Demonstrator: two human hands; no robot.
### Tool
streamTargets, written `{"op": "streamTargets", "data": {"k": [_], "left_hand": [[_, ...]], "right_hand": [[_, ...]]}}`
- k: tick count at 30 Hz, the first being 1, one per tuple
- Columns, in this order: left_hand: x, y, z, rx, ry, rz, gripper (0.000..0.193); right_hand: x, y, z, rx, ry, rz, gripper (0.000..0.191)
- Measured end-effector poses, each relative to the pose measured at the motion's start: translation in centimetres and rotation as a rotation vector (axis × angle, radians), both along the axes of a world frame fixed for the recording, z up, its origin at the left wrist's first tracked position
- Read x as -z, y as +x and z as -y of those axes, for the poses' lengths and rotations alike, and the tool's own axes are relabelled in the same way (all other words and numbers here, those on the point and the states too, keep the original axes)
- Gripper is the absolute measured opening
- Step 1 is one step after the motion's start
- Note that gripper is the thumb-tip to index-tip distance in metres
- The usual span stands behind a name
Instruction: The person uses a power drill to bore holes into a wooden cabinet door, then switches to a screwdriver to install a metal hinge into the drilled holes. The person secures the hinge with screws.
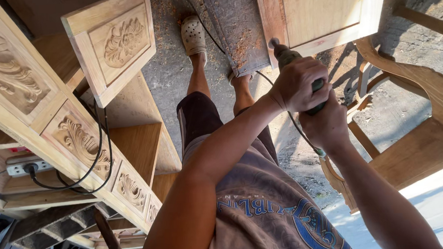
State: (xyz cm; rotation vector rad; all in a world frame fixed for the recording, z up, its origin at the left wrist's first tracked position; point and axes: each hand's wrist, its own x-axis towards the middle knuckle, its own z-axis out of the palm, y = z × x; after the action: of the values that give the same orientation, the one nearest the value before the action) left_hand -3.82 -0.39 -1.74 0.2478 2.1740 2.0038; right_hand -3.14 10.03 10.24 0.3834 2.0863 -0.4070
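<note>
Both my hands hold a green power tool (285, 56) in front of me. My left hand (298, 85) wraps the tool's body, and my right hand (327, 125) grips its rear end just below. The tool's tip touches the lower left corner of a framed wooden door panel (322, 8) that lies on the ground. A black cable (294, 127) runs from the tool, past my legs and across the ground. My feet in pale clogs (193, 34) stand next to the panel.
A long carved wooden cabinet front (49, 115) leans at the left, with a carved door panel (117, 43) on it. A white power strip (22, 167) with a black plug sits on a shelf. A curved wooden chair frame (427, 99) stands at the right. Sawdust covers a grey plank (235, 30).
</note>
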Motion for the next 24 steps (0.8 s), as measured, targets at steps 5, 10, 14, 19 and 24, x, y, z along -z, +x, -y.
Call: {"op": "streamTargets", "data": {"k": [5,10,14,19,24], "left_hand": [[-1.0,1.1,-1.2,0.027,-0.081,-0.126,0.018],[-1.8,2.6,2.0,-0.025,-0.009,-0.132,0.017],[-1.6,2.0,3.8,-0.087,0.068,-0.071,0.013],[-0.8,0.0,2.4,-0.071,0.039,0.028,0.016],[-0.8,-0.3,-0.3,-0.026,-0.034,-0.033,0.018]], "right_hand": [[0.7,3.3,-1.1,-0.051,0.008,-0.183,0.054],[1.1,5.2,-0.1,-0.156,-0.107,-0.251,0.06],[0.4,2.9,1.4,-0.084,-0.117,-0.157,0.067],[-0.4,-0.5,1.5,-0.044,0.01,0.011,0.054],[-0.2,0.4,-0.7,-0.085,-0.042,-0.172,0.058]]}}
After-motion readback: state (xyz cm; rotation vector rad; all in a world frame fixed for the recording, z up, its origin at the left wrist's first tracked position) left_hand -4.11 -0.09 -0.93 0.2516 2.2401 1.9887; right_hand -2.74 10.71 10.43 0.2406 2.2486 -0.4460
